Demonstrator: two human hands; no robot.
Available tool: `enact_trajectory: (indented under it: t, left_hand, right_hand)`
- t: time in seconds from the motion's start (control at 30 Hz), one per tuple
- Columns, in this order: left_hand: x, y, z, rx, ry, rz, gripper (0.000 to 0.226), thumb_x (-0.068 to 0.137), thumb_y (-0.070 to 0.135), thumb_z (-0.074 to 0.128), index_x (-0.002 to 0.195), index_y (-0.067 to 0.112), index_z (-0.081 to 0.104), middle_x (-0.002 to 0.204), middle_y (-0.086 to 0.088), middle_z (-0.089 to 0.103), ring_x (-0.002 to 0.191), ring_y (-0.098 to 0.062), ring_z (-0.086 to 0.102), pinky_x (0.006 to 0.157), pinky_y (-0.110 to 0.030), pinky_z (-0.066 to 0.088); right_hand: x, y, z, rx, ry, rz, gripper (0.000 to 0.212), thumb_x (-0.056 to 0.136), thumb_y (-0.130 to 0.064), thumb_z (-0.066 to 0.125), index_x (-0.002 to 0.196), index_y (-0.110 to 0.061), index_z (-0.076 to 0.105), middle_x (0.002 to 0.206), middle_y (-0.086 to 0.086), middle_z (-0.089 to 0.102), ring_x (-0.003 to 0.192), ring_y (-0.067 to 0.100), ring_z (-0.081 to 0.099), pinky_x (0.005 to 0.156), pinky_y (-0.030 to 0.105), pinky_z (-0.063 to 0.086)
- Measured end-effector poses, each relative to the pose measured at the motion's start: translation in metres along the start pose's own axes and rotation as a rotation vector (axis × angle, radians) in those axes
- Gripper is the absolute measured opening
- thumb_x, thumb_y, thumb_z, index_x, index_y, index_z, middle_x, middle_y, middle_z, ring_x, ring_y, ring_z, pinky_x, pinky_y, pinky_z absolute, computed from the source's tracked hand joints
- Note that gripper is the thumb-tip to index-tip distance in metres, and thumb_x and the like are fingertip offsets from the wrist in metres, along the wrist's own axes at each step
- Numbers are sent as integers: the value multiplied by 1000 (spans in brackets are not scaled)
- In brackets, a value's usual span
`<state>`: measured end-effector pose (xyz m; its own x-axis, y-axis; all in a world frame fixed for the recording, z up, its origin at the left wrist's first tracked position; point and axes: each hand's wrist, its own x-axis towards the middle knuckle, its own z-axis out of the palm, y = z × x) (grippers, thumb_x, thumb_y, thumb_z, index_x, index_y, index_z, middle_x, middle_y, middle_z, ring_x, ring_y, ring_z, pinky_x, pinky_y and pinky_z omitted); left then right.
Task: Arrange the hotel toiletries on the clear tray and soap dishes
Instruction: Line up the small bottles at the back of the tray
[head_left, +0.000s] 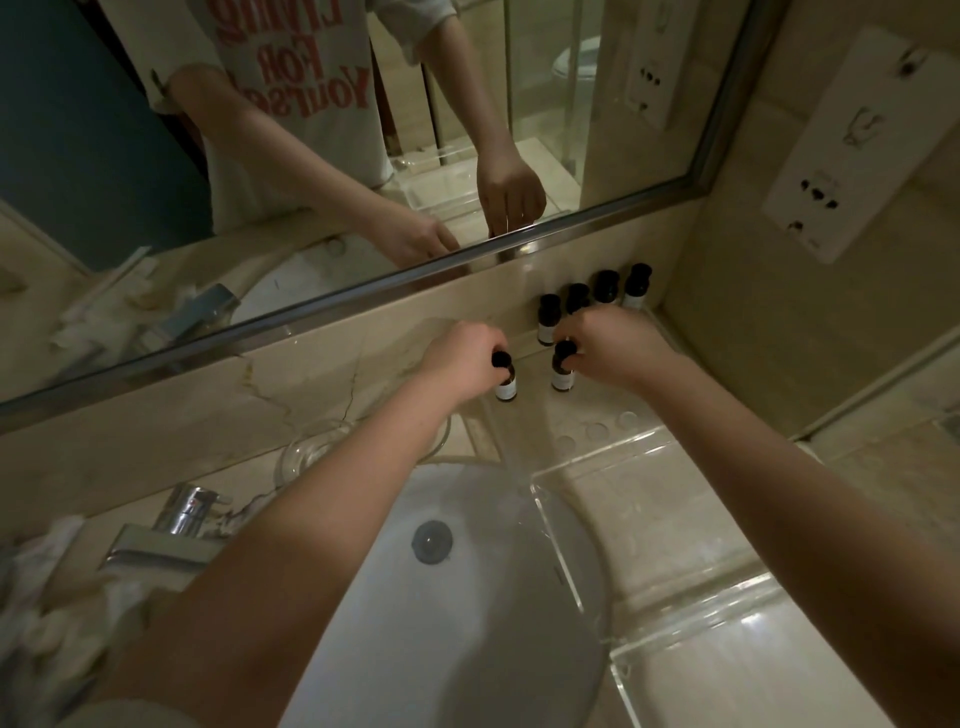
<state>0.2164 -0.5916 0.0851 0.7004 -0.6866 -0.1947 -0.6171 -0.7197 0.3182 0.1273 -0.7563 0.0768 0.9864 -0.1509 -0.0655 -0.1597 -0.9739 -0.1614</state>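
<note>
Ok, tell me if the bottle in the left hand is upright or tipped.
Upright: the left hand grips the small toiletry bottle by its black cap, label below.

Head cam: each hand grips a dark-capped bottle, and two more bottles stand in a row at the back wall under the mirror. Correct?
Not quite. The row at the back wall holds four bottles, not two, as the head view shows. The rest stands: the left hand grips the left bottle and the right hand grips the right bottle.
</note>
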Motion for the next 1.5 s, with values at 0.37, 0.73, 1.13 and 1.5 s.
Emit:
enact_trajectory:
  t: [0.37, 0.73, 1.13, 1.5]
  left_hand:
    - [18, -16, -16, 110, 127, -22, 19, 86, 22, 59, 99, 13, 69, 101, -12, 66, 93, -31, 61, 77, -38, 53]
    - [34, -17, -7, 156, 102, -6, 20, 85, 19, 55, 97, 13, 69, 97, -14, 67, 90, -33, 62, 73, -33, 50]
    - [37, -12, -7, 260, 92, -14, 21, 88, 18, 52, 101, 13, 68, 101, -15, 65, 94, -35, 61, 68, -31, 40]
    - [29, -8, -11, 296, 113, -11, 21, 90, 24, 53, 99, 9, 65, 101, -16, 64, 96, -35, 60, 67, -31, 39]
  right_hand:
    - [52, -16, -12, -48, 75, -127, 21, 86, -20, 59, 106, -16, 65, 108, 6, 65, 96, 27, 60, 78, 34, 44]
    - [60, -20, -4, -47, 27, -146, 21, 86, -13, 54, 103, -14, 67, 117, 7, 61, 103, 30, 58, 81, 40, 49]
    - [63, -23, -6, -54, 30, -143, 20, 87, -15, 55, 102, -18, 67, 117, 4, 62, 103, 28, 58, 83, 39, 49]
    - [50, -21, -6, 45, 103, -121, 27, 84, -18, 59, 110, -18, 64, 118, 2, 61, 108, 27, 54, 79, 33, 42]
